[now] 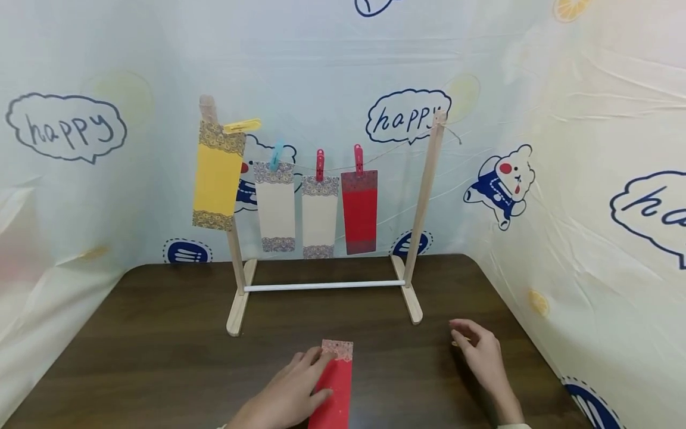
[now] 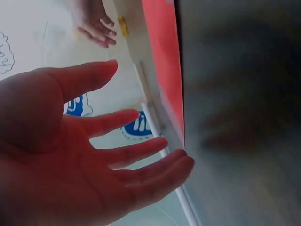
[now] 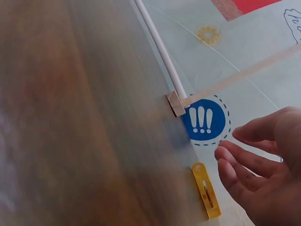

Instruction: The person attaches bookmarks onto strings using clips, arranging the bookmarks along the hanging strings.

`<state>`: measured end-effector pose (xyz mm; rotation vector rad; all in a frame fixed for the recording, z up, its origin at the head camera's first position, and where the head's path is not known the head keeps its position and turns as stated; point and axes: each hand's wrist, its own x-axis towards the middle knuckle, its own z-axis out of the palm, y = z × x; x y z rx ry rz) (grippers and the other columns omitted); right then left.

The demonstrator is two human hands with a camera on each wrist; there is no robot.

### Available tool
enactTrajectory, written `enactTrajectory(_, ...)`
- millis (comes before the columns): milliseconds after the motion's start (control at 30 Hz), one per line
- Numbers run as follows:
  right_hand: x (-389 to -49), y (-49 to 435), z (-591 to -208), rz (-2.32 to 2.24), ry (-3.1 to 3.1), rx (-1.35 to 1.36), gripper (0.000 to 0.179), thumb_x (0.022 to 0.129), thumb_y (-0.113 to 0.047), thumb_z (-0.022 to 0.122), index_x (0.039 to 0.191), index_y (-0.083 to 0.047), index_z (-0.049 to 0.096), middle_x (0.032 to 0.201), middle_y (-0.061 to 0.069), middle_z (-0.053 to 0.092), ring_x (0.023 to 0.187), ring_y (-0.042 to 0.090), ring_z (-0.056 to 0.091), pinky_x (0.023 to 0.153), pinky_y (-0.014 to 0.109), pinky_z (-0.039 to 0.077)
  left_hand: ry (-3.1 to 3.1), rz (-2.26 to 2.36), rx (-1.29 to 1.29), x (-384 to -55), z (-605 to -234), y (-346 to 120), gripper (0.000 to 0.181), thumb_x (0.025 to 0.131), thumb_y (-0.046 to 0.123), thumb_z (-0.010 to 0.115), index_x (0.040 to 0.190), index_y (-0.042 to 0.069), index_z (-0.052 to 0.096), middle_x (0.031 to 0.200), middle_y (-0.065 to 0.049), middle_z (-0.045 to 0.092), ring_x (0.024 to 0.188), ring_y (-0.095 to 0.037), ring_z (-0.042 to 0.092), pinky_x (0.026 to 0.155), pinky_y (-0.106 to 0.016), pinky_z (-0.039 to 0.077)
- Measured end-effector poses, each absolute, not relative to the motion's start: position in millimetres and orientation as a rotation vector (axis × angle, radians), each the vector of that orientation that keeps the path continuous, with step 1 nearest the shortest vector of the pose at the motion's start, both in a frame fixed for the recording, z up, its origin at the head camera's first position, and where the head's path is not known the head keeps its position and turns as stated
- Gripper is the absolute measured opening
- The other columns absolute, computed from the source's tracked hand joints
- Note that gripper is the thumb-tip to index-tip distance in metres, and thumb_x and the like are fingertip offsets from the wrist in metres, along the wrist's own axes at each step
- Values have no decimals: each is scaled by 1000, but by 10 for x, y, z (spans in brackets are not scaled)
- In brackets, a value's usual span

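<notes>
On the table lies a red card with a lacy patterned end. My left hand is spread above it, its fingers overlapping the card in the head view. In the left wrist view the left hand's palm and loosely bent fingers hold nothing beside the red card. At the right, my right hand hovers by a yellow clothespin that lies on the table. Fingers and thumb of the right hand are relaxed and apart from the clothespin in the right wrist view.
A wooden stand with a white crossbar carries a string between two posts. Clothespins hold a yellow card, two white cards and another red card there. A printed cloth surrounds the dark table.
</notes>
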<state>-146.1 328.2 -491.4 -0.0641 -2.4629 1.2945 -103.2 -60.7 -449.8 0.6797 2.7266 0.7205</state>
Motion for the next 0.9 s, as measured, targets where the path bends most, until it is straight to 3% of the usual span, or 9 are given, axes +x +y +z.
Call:
enactTrajectory(233, -1491, 3323, -4890, 1187, -2533, -85, 17, 93, -8, 71, 110, -6, 73, 104, 10, 74, 91, 22, 71, 71, 22, 54, 2710, 681, 617, -1019, -4591, -583, 66, 89, 40, 72, 145, 14, 49, 144, -22, 44, 129, -48, 40, 92, -71, 41)
enactTrajectory(467, -1373, 3418, -4940, 1153, -2610, -162, 22, 89, -6, 73, 111, -5, 73, 106, 11, 74, 97, 20, 69, 76, 20, 51, 2815, 335, 664, -1019, -4808, -456, 65, 89, 53, 67, 143, 19, 53, 140, -19, 48, 121, -38, 44, 89, -61, 45)
enactTrajectory(700, -1386, 3437, -4970, 1106, -2597, -184, 24, 86, -3, 74, 109, -7, 74, 105, 11, 74, 98, 24, 68, 77, 28, 51, 2816, 245, 694, -978, -4847, -475, 70, 87, 55, 68, 144, 19, 52, 145, -21, 46, 125, -41, 43, 91, -62, 44)
enactTrajectory(900, -1431, 3467, -5016, 1064, -2688, -179, 36, 78, 5, 71, 112, -7, 72, 106, 10, 73, 97, 24, 65, 80, 36, 48, 2788, 219, 739, -988, -4845, -527, 72, 87, 57, 66, 145, 16, 51, 147, -22, 43, 129, -44, 43, 93, -64, 44)
